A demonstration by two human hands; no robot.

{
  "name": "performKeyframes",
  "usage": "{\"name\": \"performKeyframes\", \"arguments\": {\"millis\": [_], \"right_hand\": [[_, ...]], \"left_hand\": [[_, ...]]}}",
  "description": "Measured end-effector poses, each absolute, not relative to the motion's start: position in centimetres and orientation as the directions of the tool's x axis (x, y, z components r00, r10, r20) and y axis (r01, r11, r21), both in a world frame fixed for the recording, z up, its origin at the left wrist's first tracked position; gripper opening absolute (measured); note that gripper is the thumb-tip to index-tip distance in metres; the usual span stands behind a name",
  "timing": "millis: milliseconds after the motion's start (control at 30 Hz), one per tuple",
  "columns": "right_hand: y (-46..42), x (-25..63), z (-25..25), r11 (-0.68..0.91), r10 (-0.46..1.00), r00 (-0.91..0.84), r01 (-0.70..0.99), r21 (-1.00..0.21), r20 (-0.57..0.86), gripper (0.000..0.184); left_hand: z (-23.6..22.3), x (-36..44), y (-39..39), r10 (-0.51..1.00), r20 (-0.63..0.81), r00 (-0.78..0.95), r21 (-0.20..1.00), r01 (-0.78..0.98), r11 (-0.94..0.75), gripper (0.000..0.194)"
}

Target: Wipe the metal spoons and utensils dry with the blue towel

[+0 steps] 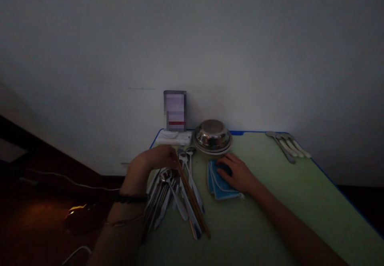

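My left hand [163,157] is closed around the upper end of a pair of wooden chopsticks [195,202], which slant down toward the near side. Under and beside them lies a loose pile of metal cutlery, with a spoon [175,194] on top and another spoon [191,160] behind. My left fingertips are partly hidden. My right hand [235,172] rests on a folded blue cloth [220,192] with pale edging, thumb apart from the fingers. Just behind the cloth, an upturned shiny metal bowl [213,135] sits on a pale dish [210,151].
Several pale-handled utensils [294,146] and a metal spoon [282,148] lie at the table's back right. A white box-like object [174,138] stands by the wall, with a blurred-out device [175,111] above it. The green tabletop [258,146] has a blue rim.
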State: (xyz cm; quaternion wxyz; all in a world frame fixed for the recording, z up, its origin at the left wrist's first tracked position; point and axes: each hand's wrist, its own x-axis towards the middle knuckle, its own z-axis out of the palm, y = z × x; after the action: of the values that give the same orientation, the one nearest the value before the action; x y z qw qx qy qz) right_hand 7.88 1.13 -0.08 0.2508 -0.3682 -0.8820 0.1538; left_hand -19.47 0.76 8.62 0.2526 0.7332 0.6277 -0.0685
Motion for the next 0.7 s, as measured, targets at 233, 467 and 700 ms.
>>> {"name": "performKeyframes", "arguments": {"millis": [233,467,700], "right_hand": [[1.5,7.9,-0.4,0.675,0.73,-0.593,0.547,-0.495,0.34,0.018],[1.7,7.9,-0.3,0.674,0.732,-0.586,0.543,-0.501,0.348,0.017],[1.8,8.2,-0.4,0.676,0.73,-0.586,0.543,-0.498,0.352,0.018]], "left_hand": [[7.7,-19.4,1.5,0.91,-0.382,0.162,0.213,0.973,-0.084,0.023],[6.7,-17.5,2.5,0.946,-0.293,0.138,0.122,0.987,-0.106,0.027],[5.5,-14.0,2.0,0.952,-0.306,-0.014,-0.046,0.999,0.0,0.029]]}}
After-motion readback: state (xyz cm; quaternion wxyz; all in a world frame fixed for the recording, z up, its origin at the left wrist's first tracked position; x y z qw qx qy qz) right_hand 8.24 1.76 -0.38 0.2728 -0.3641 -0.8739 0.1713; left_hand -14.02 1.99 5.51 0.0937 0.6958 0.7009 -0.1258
